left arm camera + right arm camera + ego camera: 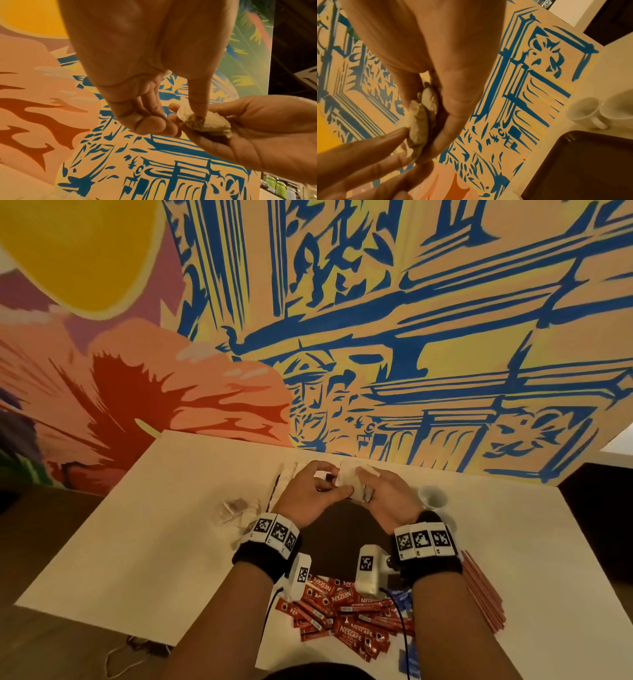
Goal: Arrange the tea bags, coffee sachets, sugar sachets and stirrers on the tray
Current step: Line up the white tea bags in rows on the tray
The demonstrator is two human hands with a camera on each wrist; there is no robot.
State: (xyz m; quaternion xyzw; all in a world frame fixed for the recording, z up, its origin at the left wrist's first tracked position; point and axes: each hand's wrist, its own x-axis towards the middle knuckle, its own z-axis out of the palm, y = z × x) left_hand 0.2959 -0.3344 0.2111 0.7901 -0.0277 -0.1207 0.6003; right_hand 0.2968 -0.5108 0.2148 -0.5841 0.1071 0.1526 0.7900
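1. The right hand [378, 497] holds a small stack of pale tea bags [204, 122] above the far end of the tray [583, 166]; thumb on one face, fingers [453, 116] curled behind the other, so the bags are pinched between them.
2. The left hand [310, 494] meets the stack from the other side. Its thumb tip [199, 108] presses down on the top bag, and its curled fingers [150, 124] sit just beside the stack's near edge. Whether those fingers pinch a bag or only touch it, I cannot tell.
3. In the right wrist view a left fingertip [397, 133] touches the edge of the stack, which stands on edge between the right thumb and fingers.
4. The tray is dark brown and lies on the table [137, 542], below and behind both wrists.
5. A row of white sachets [284, 477] lies along the tray's left edge, just left of the left fingers.
6. A loose tea bag in clear wrap [233, 506] lies on the table, well left of the left hand.
7. Red coffee sachets [342, 611] are heaped on the table near the forearms, well behind the fingers.
8. Pink stirrers [484, 590] lie in a bundle right of the right wrist.
9. Two white cups [583, 112] stand touching on the table, right of the right fingers, just beyond the tray's corner.
10. A painted wall [376, 320] rises right behind the table.
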